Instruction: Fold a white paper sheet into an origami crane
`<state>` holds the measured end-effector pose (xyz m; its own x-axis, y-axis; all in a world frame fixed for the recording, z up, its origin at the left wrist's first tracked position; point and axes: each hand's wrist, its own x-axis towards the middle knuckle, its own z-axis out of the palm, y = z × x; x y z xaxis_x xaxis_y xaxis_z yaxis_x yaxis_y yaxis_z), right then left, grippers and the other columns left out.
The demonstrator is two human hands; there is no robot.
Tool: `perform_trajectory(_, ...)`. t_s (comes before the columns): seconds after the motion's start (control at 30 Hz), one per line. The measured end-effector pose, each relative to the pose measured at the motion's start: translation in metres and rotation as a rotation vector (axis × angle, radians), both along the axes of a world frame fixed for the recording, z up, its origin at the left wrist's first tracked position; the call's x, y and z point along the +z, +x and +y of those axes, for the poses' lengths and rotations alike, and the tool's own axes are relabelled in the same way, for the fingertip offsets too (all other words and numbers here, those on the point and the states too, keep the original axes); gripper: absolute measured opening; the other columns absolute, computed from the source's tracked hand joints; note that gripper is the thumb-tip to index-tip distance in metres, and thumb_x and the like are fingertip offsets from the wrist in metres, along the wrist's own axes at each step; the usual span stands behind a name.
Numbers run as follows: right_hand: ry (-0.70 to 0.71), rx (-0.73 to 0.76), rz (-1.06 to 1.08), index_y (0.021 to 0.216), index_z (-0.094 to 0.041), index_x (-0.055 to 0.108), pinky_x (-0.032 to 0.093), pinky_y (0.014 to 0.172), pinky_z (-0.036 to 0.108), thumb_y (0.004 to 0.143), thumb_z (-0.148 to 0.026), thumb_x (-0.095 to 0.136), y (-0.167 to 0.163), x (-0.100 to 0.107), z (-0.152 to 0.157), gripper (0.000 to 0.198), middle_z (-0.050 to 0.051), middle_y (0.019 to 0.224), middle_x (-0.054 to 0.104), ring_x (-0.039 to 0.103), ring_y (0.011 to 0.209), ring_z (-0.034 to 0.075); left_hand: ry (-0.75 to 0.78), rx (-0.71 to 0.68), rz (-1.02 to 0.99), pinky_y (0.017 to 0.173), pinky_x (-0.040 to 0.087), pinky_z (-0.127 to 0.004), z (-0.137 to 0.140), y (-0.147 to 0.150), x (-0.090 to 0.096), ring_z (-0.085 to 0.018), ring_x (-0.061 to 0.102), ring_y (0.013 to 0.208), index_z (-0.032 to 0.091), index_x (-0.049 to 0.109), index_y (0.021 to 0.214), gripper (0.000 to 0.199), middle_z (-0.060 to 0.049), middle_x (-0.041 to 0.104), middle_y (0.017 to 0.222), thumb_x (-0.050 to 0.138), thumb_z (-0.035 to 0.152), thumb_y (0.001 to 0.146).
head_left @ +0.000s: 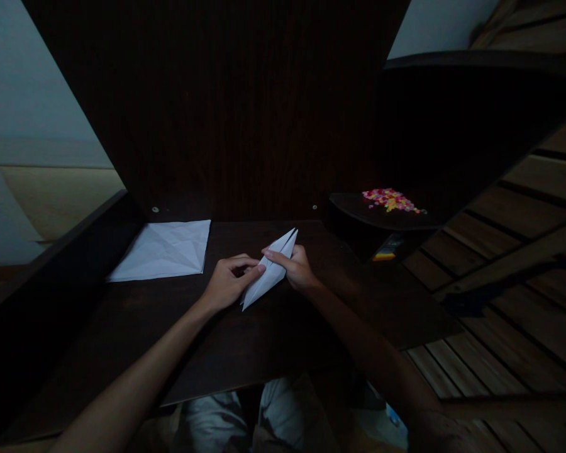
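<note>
A piece of folded white paper [265, 283], shaped like a long pointed diamond, is held tilted just above the dark desk. My left hand [231, 277] pinches its left edge, with the thumb lying on the upper face. On the other side, my right hand [298, 267] grips the paper with the thumb pressed across its front and the fingers behind it, partly hidden. A slit runs toward the upper tip. To the left of my hands lies a stack of creased white paper sheets [165, 251], flat on the desk.
The dark wooden desk [207, 358] has a tall back panel and a raised left side wall [61, 251]. At the right, a small curved shelf [353, 204] bears a heap of tiny pink, red and yellow pieces [390, 200]. Wooden slats [523, 314] stand beyond it.
</note>
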<state>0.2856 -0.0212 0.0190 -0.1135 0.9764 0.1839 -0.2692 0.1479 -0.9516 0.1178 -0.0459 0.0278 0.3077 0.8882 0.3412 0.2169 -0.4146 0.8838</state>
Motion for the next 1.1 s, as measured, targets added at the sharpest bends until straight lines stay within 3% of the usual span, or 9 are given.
perform_trajectory(0.23,0.047,0.011,0.006,0.073,-0.016,0.073,0.047,0.056,0.024,0.061,-0.03,0.078,0.0,0.003,-0.003,0.019,0.004,0.072,0.07,0.062,0.063,0.014,-0.014,-0.004,-0.019,0.053,0.038,-0.024,0.0,-0.001,-0.001,-0.013,0.052,0.062,0.015,0.073,0.081,0.023,-0.003,0.062,0.073,0.064,0.036,0.078)
perform_trajectory(0.43,0.045,-0.051,-0.022,0.067,-0.015,0.072,0.045,0.054,0.025,0.061,-0.034,0.078,0.0,0.005,-0.003,0.021,0.003,0.066,0.068,0.059,0.059,0.014,0.01,0.034,-0.014,0.053,0.038,-0.024,-0.002,0.001,0.003,-0.013,0.052,0.062,0.015,0.073,0.079,0.021,-0.003,0.061,0.072,0.065,0.034,0.077)
perform_trajectory(0.73,0.087,0.019,0.004,0.073,-0.017,0.074,0.048,0.059,0.025,0.066,-0.033,0.075,0.001,0.007,-0.003,0.018,0.003,0.071,0.07,0.063,0.064,0.014,-0.05,0.018,-0.045,0.06,0.042,-0.026,-0.003,0.001,0.005,-0.016,0.057,0.069,0.015,0.073,0.081,0.022,-0.005,0.064,0.078,0.064,0.035,0.077)
perform_trajectory(1.1,-0.07,-0.085,0.103,0.073,-0.015,0.073,0.05,0.058,0.028,0.061,-0.04,0.077,0.004,0.008,0.001,0.029,0.006,0.068,0.071,0.064,0.06,0.016,-0.101,0.056,0.021,0.067,0.048,-0.028,-0.005,0.001,0.009,-0.021,0.064,0.075,0.016,0.073,0.081,0.025,-0.005,0.073,0.08,0.065,0.039,0.075)
